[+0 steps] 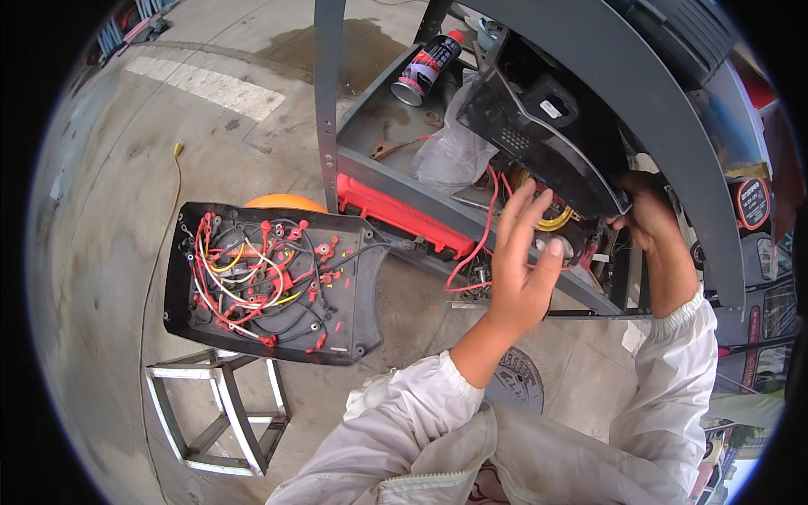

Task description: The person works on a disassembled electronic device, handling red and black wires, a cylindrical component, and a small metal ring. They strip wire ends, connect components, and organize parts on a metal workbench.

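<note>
My left hand (526, 261) has its fingers extended and apart, near a coil of yellow wire (555, 223) and loose red wires (471, 257) on the cart's grey shelf. My right hand (640, 210) grips the lower right end of a tilted black plastic housing (539, 126); some of its fingertips are hidden behind it. Left of that housing lie a crumpled clear plastic bag (454, 151) and a spray can (425, 69). On the left, a black tray (360, 295) holds tangled red, yellow, white and black wires with connectors.
The grey cart frame (328, 101) curves over the work, with a red case (404, 215) low inside. A metal stool frame (227, 412) stands lower left. A cord (177, 185) crosses the floor. A round metal cover (518, 379) lies below my arms. More equipment (757, 278) crowds the right side.
</note>
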`<state>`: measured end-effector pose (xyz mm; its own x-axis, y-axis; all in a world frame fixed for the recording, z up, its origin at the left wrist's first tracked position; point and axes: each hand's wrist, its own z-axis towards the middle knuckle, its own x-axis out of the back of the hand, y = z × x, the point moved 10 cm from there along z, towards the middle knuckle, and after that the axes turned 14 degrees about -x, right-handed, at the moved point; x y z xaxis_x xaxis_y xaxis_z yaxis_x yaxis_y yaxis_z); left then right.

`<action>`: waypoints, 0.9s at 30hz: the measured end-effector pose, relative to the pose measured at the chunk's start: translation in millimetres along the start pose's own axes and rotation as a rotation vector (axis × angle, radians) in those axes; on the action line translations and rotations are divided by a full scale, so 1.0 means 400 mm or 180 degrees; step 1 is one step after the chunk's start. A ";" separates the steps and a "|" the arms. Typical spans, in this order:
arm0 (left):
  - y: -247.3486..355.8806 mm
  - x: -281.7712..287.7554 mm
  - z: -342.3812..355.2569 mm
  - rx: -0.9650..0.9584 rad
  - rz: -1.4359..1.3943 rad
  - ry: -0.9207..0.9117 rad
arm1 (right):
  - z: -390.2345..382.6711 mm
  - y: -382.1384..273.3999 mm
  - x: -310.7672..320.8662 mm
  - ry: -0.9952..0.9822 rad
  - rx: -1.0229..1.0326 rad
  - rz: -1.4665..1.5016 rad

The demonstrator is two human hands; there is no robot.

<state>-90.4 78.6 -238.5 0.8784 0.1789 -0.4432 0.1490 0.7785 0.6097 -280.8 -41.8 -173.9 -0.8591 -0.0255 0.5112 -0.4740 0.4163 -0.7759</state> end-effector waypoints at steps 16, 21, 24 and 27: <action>-0.220 0.089 -0.142 0.2697 0.0848 -0.0282 | 0.052 -0.020 -0.384 -0.1354 -0.0125 -0.0417; -0.224 0.038 -0.167 0.3107 0.0122 -0.0349 | 0.026 0.054 -0.211 0.0040 0.0834 -0.2324; -0.234 0.008 -0.171 0.2882 -0.0025 -0.0618 | -0.040 0.133 -0.218 0.0163 0.0761 -0.2590; -0.247 -0.029 -0.188 0.2802 -0.0045 -0.0779 | -0.026 0.138 -0.243 -0.0190 0.0621 -0.2073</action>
<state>-149.4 44.7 -343.0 0.9306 -0.0379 -0.3640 0.3650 0.0217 0.9308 -221.7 -6.9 -262.5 -0.3932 -0.2679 0.8795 -0.9194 0.1276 -0.3722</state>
